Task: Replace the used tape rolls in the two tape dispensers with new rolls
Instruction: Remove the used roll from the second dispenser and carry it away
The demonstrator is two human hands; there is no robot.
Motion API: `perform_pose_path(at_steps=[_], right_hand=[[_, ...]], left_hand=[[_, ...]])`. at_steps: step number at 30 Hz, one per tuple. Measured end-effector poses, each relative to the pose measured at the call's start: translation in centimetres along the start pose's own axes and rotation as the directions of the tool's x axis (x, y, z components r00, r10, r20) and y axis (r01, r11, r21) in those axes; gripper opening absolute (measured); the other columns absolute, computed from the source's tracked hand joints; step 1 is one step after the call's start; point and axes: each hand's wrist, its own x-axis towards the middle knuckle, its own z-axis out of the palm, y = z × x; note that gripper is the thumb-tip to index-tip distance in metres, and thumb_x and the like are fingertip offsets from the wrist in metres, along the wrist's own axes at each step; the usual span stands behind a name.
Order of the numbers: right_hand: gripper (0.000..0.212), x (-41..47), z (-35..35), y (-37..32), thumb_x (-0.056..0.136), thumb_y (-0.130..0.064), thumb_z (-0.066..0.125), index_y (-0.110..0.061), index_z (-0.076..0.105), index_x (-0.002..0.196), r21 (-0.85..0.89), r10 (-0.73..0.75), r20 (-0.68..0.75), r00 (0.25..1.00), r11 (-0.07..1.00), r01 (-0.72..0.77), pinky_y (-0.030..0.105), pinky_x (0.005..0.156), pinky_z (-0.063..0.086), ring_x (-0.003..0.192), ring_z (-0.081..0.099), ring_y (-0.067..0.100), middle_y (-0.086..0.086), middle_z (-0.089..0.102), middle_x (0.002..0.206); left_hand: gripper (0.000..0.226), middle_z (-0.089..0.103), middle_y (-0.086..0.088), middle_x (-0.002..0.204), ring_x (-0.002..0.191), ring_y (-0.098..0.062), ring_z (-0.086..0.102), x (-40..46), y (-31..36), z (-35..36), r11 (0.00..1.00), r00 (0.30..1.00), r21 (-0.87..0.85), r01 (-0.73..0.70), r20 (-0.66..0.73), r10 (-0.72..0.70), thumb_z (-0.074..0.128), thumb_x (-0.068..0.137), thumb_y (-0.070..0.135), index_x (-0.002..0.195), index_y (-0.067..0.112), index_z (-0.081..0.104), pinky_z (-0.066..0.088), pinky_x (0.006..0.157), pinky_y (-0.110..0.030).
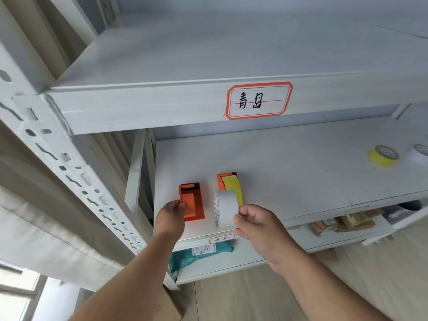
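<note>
Evidently loading, the left hand point(171, 216) gripped the empty dispenser point(191, 202) on the shelf point(301, 181); the right hand point(257, 224) pinched a white roll point(226, 208) just beside it. Holding the roll square would seat it best.

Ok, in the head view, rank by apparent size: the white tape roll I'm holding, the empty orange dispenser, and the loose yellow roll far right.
1. White tape roll and orange dispenser: look alike, not ranked.
2. Yellow roll: smallest, though it sits farther away.

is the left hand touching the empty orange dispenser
Touching. The head view shows the left hand gripping the near end of the empty orange dispenser.
</note>
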Motion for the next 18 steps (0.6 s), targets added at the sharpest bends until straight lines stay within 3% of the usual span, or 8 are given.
perform_pose_path(at_steps=[3,6,8,11,14,18], right_hand=[[0.01,-1.2,-1.6,0.3,0.1,-0.018,0.066,-0.011,0.071,0.094,0.059,0.023,-0.001,1.0,0.998,-0.023,0.062,0.105,0.05,0.083,0.058,0.015,0.004,0.067,0.081],[0.009,-2.5,-3.9,0.6,0.102,-0.012,0.064,-0.008,0.071,0.097,0.087,0.021,-0.002,1.0,0.996,-0.021,0.058,0.105,0.052,0.079,0.06,0.009,-0.006,0.066,0.077],[0.009,-3.5,-5.9,0.7,0.101,-0.011,0.064,-0.01,0.072,0.096,0.099,0.006,-0.024,1.0,0.995,-0.003,0.054,0.107,0.053,0.078,0.063,0.004,-0.009,0.07,0.077],[0.006,-5.0,-9.7,1.0,0.099,-0.012,0.068,-0.01,0.073,0.1,0.128,-0.013,-0.116,0.993,0.991,0.028,0.053,0.106,0.054,0.083,0.067,0.008,0.003,0.073,0.086],[0.007,-7.0,-14.3,1.8,0.099,-0.012,0.068,-0.014,0.074,0.095,0.168,-0.031,-0.203,0.979,0.984,0.066,0.052,0.103,0.056,0.08,0.068,0.006,-0.007,0.069,0.081],[0.007,-10.7,-21.4,2.9,0.1,-0.013,0.068,-0.014,0.075,0.099,0.182,-0.026,-0.341,0.94,0.979,0.093,0.046,0.102,0.058,0.086,0.067,0.009,-0.008,0.072,0.084]], left_hand=[[0.058,0.06,-0.004,0.149,0.135,-0.03,0.057,-1.7,0.6,-0.2,0.998,1.0,-0.056,0.026,-0.001,-0.026,0.055,0.104,0.043,0.154,0.015,0.045,0.044,0.111,-0.043],[0.064,0.052,-0.005,0.156,0.141,-0.027,0.051,-5.2,2.2,0.1,0.992,0.99,-0.121,-0.046,-0.134,0.03,0.062,0.101,0.041,0.155,0.016,0.038,0.041,0.114,-0.042],[0.045,0.062,-0.001,0.14,0.128,-0.022,0.059,-8.8,4.8,1.2,0.965,0.969,-0.2,-0.168,-0.212,0.125,0.061,0.103,0.034,0.143,0.018,0.049,0.046,0.106,-0.033],[0.013,0.073,0.006,0.106,0.098,-0.009,0.068,-15.1,10.1,4.5,0.903,0.956,-0.314,-0.292,-0.071,0.284,0.06,0.104,0.029,0.111,0.021,0.066,0.047,0.082,-0.016],[0.019,0.072,0.005,0.082,0.073,-0.002,0.062,-20.3,14.6,9.4,0.868,0.91,-0.398,-0.297,0.156,0.383,0.063,0.103,0.03,0.093,0.018,0.073,0.048,0.069,-0.012],[0.022,0.066,0.005,0.072,0.068,-0.009,0.056,-25.3,19.0,16.5,0.877,0.872,-0.388,-0.285,0.275,0.405,0.066,0.101,0.031,0.088,0.016,0.074,0.048,0.07,-0.024]])
